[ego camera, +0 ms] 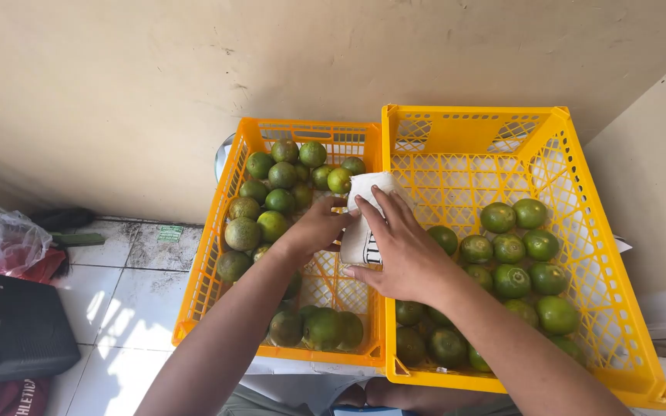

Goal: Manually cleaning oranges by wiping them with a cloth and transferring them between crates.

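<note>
Two yellow plastic crates stand side by side against a beige wall. The left crate (pixel 203 270) holds several green citrus fruits (pixel 280 176); the right crate (pixel 580 231) holds more green fruits (pixel 512 246). Over the shared rim both hands wrap a white cloth (pixel 365 192) with dark print. My right hand (pixel 398 246) lies over the cloth from the right, fingers spread on it. My left hand (pixel 319 225) grips it from the left. What is inside the cloth is hidden.
A black case (pixel 13 327) and a clear plastic bag (pixel 5 243) over something red lie on the white tiled floor (pixel 129 300) at left. A dark red cloth (pixel 9 397) sits at the bottom left corner. The wall corner closes off the right side.
</note>
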